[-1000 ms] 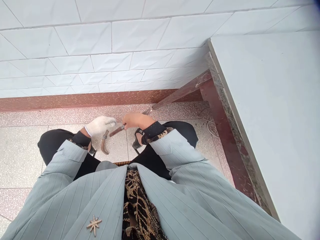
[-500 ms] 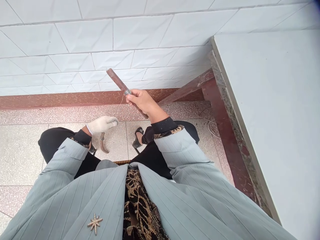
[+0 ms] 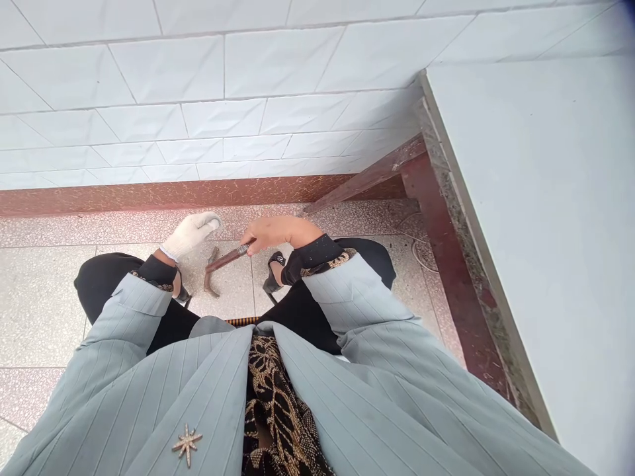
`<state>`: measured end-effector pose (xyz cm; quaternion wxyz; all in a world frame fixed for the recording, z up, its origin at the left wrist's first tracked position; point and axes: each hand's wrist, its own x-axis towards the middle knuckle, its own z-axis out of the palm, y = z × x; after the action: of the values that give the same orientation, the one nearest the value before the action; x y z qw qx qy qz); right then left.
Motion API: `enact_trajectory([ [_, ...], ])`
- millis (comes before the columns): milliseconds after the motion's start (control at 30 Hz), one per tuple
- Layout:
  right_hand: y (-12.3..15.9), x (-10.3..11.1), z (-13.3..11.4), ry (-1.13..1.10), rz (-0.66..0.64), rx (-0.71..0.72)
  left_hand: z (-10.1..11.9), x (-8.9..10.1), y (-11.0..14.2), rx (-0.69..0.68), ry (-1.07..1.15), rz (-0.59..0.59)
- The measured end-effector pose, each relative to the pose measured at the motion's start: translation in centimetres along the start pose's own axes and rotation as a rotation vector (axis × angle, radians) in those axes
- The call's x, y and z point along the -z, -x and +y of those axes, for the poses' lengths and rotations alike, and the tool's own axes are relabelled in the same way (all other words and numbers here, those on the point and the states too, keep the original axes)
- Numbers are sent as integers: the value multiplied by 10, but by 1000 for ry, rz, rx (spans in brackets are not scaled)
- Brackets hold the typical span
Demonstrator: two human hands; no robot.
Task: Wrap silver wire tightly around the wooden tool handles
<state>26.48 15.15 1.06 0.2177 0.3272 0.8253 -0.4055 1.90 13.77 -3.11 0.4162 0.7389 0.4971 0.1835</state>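
Note:
My right hand is closed around a brown stick with thin metal wire wound around it beside my fingers. The stick slants down to the left, its far end in front of a curved, horn-like brown piece low over the floor; I cannot tell whether they touch. My left hand, in a white knit glove, is closed in a pinch to the left of the stick. Earlier the wire's loose end ran to these fingers; against the pale floor it hardly shows now.
A white-topped table with a dark red frame stands at my right. Ahead is a white tiled wall with a reddish skirting. A loop of cable lies under the table. My shoes rest on the tiled floor.
My right hand has turned over and come down, swinging the stick from pointing up at the wall to pointing down-left. My left hand has moved slightly up and left, still pinched.

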Motion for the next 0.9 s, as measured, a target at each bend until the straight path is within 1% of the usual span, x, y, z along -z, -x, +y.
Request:
enact_trajectory([
  [33,5,2,2,-93,45,64,-2,0,-1,39,17,32],
  [67,9,3,4,-193,129,124,-3,0,-2,71,30,60],
  [100,13,5,7,-300,250,176,-4,-1,-3,88,36,69],
  [133,16,6,10,-414,395,213,-6,-3,-4,83,29,48],
  [167,16,6,13,-527,546,229,-7,-6,-4,57,9,2],
  [200,16,7,16,-628,687,223,-7,-10,-5,14,-18,-68],
  [233,14,7,18,-699,803,190,-7,-14,-5,-33,-46,-149],
  [267,11,7,20,-731,889,130,-7,-18,-4,-76,-74,-229],
  [300,7,7,22,-718,934,48,-6,-22,-4,-115,-98,-301],
  [333,4,7,23,-663,946,-47,-5,-26,-3,-142,-117,-353],
  [367,2,7,23,-571,940,-144,-3,-29,-3,-160,-130,-393],
  [433,-2,7,21,-317,888,-314,1,-32,-1,-182,-144,-445],
  [500,-3,7,17,-70,773,-438,4,-31,0,-194,-153,-472],
  [567,-4,5,12,99,573,-529,5,-27,0,-189,-186,-447],
  [633,-5,2,9,198,328,-546,5,-21,0,-168,-230,-377],
  [667,-6,1,7,221,208,-510,5,-18,0,-157,-245,-342],
  [733,-5,-1,6,191,14,-379,4,-12,-1,-137,-249,-295],
  [800,0,0,8,49,-109,-190,2,-8,-2,-110,-225,-257],
  [833,4,1,9,-47,-129,-83,1,-7,-3,-91,-210,-238],
  [867,9,3,11,-149,-105,23,0,-6,-3,-75,-190,-227],
  [900,14,5,13,-252,-34,118,-1,-7,-4,-61,-166,-214],
])
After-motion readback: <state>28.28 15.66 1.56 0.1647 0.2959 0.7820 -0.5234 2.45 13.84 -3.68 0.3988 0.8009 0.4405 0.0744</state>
